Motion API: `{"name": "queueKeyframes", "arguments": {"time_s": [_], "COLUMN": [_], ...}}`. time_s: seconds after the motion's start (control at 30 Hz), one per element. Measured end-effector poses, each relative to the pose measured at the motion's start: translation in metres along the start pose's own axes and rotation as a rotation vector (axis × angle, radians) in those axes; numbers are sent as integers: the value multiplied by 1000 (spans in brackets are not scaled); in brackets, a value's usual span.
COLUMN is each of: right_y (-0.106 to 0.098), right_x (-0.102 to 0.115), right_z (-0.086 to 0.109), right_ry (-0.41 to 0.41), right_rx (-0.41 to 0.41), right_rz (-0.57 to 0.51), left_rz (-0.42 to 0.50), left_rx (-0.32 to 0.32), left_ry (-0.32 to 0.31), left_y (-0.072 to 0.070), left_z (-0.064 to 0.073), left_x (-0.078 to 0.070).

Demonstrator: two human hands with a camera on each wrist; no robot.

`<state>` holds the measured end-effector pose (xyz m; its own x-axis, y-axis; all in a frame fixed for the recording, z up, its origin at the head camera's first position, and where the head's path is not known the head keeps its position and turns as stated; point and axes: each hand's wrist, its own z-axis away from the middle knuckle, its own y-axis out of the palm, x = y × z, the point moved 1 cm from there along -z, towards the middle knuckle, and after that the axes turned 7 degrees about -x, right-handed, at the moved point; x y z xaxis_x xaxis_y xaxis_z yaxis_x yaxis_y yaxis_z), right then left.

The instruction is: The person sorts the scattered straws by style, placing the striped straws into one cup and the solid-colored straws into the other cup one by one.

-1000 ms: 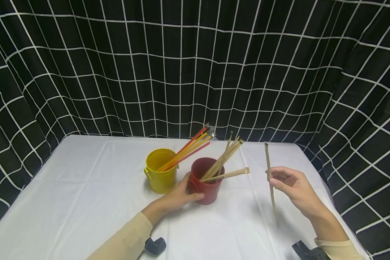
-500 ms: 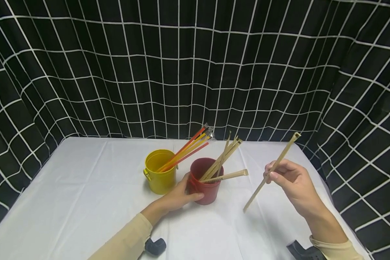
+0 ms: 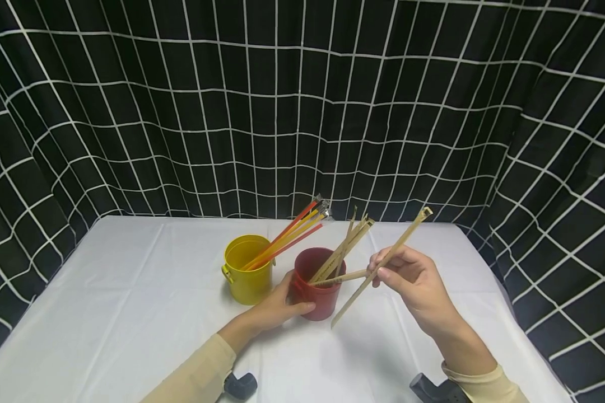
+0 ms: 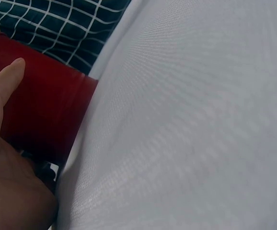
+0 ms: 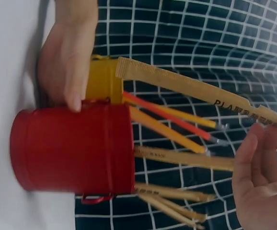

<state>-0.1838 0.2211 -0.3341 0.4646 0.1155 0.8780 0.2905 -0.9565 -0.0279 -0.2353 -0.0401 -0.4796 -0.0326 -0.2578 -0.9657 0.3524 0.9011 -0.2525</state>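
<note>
My left hand (image 3: 272,305) grips the side of a small red bucket (image 3: 326,302), its thumb lying across the front; the far fingers are mostly hidden. Several straws in brown paper wrappers (image 3: 350,242) lean rightward out of this bucket. Between thumb and fingers, my right hand (image 3: 413,285) pinches another paper-wrapped straw (image 3: 405,237), printed lettering showing in the right wrist view. It slants, with its lower end just right of the bucket, outside it. One leaning straw's tip passes behind the right fingers; whether they touch cannot be told.
A yellow bucket (image 3: 249,285) stands left of the red one, with several orange and yellow straws (image 3: 294,224) in clear wrappers leaning right. White cloth (image 3: 131,313) covers the table. A black curtain with white grid lines (image 3: 262,112) hangs behind and at both sides.
My right hand has moved left to the red bucket with the paper-wrapped straw, which has turned from nearly upright to slanting. The left hand stays on the bucket.
</note>
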Motion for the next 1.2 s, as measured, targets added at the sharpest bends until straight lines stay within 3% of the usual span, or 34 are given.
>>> {"name": "queueKeyframes", "arguments": {"time_s": [0.2,0.43,0.7,1.03,1.2], "right_y": [10,5,-7,-11,-10], "right_x": [-1,-13,-23,-26,-30], "right_z": [-5,-8,-15,-16,-17], "right_ry": [-6,-31,-39,90,86], "right_rx": [-97,-270,-385,-483,-532], "right_rz": [54,79,-96,-176,-193], "left_rz": [5,2,8,3,-2], "left_rx": [6,3,2,1,2], "left_ry": [3,3,15,1,-7], "left_y": [-1,-1,1,0,0], "left_z": [1,2,2,3,3], "left_x": [1,4,-2,-4,-4]}}
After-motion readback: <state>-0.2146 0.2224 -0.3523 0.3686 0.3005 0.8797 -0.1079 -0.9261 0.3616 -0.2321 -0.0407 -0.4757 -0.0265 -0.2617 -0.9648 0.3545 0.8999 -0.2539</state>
